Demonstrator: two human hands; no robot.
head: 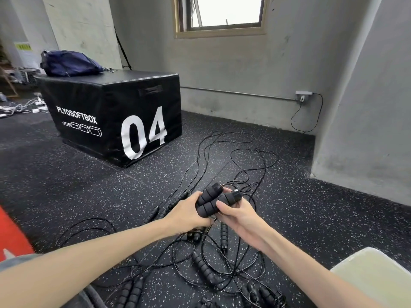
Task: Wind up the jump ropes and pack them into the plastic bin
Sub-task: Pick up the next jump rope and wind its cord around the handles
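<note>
You had both hands, left hand and right hand, gripping the black ribbed foam handles together, cord trailing toward 12 o'clock, so winding probably came next, translucent plastic bin at 4 o'clock.

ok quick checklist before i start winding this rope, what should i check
1. Both handles together: ok. The left hand and right hand hold the foam handles side by side.
2. Grip secure: ok. Fingers of both hands curl round the handles.
3. Cord free to pull: not ok. The black cords cross and loop over each other on the floor.
4. Which cord belongs to these handles: cannot tell.
5. Other handles out of the way: not ok. Loose handles lie in the tangle below the hands.
6. Bin within reach: ok. The plastic bin sits by the right forearm; its inside is not visible.
</note>
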